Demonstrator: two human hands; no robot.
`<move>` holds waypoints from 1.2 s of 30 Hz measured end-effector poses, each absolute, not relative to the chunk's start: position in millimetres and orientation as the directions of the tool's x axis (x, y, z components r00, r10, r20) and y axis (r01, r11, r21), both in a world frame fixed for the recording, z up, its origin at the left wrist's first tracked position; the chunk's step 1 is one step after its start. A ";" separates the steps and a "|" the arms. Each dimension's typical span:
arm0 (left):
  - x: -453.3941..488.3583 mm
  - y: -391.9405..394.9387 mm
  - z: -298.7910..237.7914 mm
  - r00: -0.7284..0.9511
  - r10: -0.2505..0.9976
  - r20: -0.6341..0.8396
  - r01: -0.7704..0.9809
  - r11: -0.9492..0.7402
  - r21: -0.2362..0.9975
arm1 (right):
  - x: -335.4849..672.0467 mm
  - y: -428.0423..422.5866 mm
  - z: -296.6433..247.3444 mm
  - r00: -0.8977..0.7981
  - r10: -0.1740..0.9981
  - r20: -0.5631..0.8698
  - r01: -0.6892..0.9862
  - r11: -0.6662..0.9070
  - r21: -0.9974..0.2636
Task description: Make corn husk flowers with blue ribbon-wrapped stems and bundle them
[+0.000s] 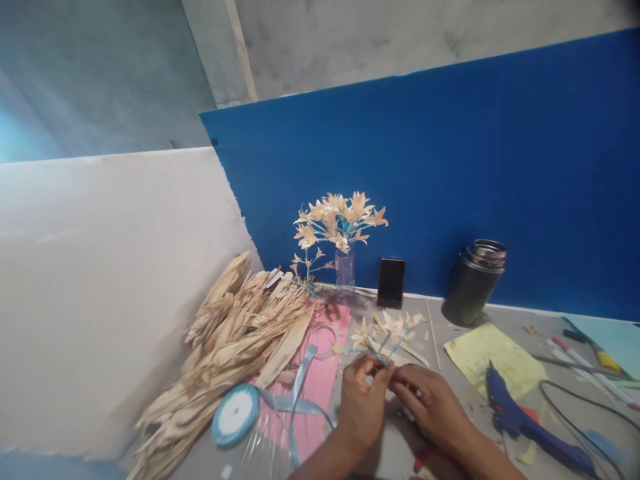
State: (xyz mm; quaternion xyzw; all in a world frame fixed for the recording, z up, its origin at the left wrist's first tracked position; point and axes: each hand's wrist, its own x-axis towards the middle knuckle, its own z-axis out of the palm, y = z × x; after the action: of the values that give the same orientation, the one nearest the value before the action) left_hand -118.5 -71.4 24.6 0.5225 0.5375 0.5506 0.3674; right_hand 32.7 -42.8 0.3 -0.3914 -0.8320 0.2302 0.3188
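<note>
My left hand (361, 403) and my right hand (431, 405) meet at the near middle of the table, fingertips pinched together on the blue-wrapped stems of a small bunch of cream husk flowers (387, 328). The blooms fan out just beyond my fingers. A light blue ribbon (300, 381) runs from the stems across a pink sheet (320, 380) to its spool (235, 413) at the left.
A heap of dried corn husks (235, 333) lies at the left by a white board. A clear vase of finished flowers (343, 233), a black phone (391, 283) and a dark jar (475, 280) stand against the blue board. A blue glue gun (520, 420), yellow paper and markers lie at right.
</note>
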 end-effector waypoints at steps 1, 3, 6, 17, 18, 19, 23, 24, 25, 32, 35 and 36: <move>-118.5 -71.2 24.4 -0.181 0.968 0.171 0.152 -0.144 0.978 | 32.9 -42.8 0.5 -0.498 0.798 0.338 0.508 0.585 -0.632; -118.5 -70.6 23.3 -0.174 0.973 0.154 0.135 -0.132 0.982 | 33.1 -42.9 1.4 -0.511 0.801 0.312 0.525 0.578 -0.624; -119.1 -68.9 20.7 -0.181 0.972 0.149 0.112 -0.131 0.985 | 32.9 -43.3 2.4 -0.539 0.798 0.270 0.555 0.578 -0.598; -120.3 -66.7 23.1 -0.199 0.972 0.128 0.127 -0.104 0.986 | 37.2 -41.0 -4.6 -0.520 0.777 0.355 0.584 0.627 -0.517; -120.1 -66.4 22.5 -0.197 0.973 0.122 0.130 -0.098 0.987 | 37.5 -41.0 -4.1 -0.524 0.774 0.355 0.594 0.631 -0.498; -120.0 -66.0 21.8 -0.194 0.974 0.118 0.133 -0.093 0.987 | 37.6 -41.2 -3.5 -0.529 0.771 0.353 0.605 0.635 -0.481; -120.3 -65.5 20.0 -0.177 0.975 0.132 0.127 -0.111 0.986 | 36.4 -42.4 -0.6 -0.528 0.788 0.317 0.630 0.614 -0.476; -120.7 -65.6 20.1 -0.172 0.975 0.140 0.125 -0.119 0.985 | 36.0 -42.7 0.1 -0.523 0.794 0.310 0.631 0.605 -0.486; -121.4 -65.8 20.6 -0.164 0.976 0.145 0.124 -0.126 0.984 | 35.5 -43.1 0.8 -0.518 0.799 0.304 0.631 0.598 -0.495; -127.3 -65.5 22.4 -0.151 0.976 0.153 0.159 -0.129 0.979 | 32.3 -46.6 4.4 -0.549 0.774 0.315 0.582 0.625 -0.521; -126.3 -66.7 19.5 -0.172 0.969 0.179 0.144 -0.155 0.977 | 32.3 -46.7 3.7 -0.567 0.738 0.365 0.562 0.671 -0.484; -125.5 -67.3 18.6 -0.184 0.965 0.184 0.139 -0.160 0.977 | 32.7 -46.4 3.1 -0.568 0.731 0.378 0.562 0.680 -0.471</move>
State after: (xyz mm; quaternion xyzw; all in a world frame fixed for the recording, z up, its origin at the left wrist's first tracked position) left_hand -125.5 -67.3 18.6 0.5199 0.5312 0.5566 0.3711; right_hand 32.7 -46.4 3.1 -0.3705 -0.8724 0.1508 0.2808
